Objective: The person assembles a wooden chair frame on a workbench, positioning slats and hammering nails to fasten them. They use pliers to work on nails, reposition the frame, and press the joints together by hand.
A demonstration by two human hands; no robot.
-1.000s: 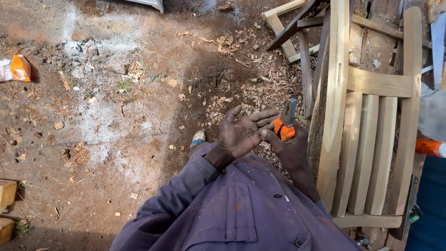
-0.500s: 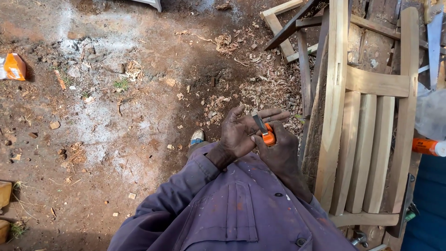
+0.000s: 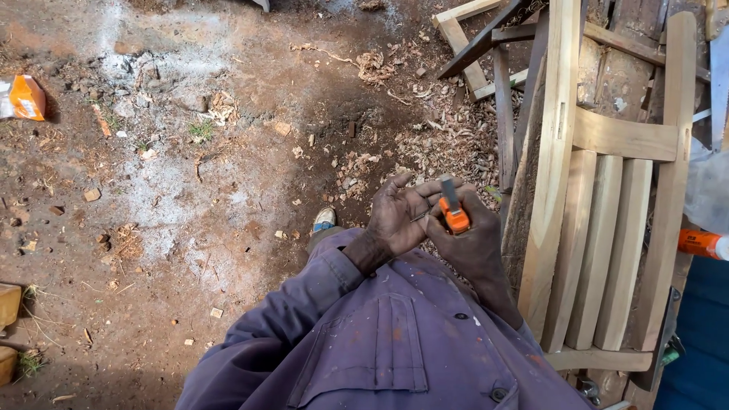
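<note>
Both of my hands are together in front of my chest, over the dirt ground. My right hand [image 3: 474,243] grips a small orange and grey utility knife [image 3: 453,206], its grey end pointing away from me. My left hand [image 3: 399,216] lies palm up beside it, fingers curled toward the knife and touching it near the handle. A thin grey sliver shows between the left fingers and the knife. I wear a purple, paint-spotted work shirt [image 3: 380,334]. One shoe [image 3: 325,219] shows below the hands.
A pale slatted wooden frame [image 3: 600,228] stands close on my right, with dark and pale timber pieces [image 3: 486,45] behind it. Wood shavings [image 3: 448,144] litter the ground. An orange packet [image 3: 26,97] lies far left; an orange tool handle [image 3: 702,243] pokes in at right.
My left hand was spread open a second ago; it has closed in onto the knife. The knife has turned from leaning right to pointing straight away.
</note>
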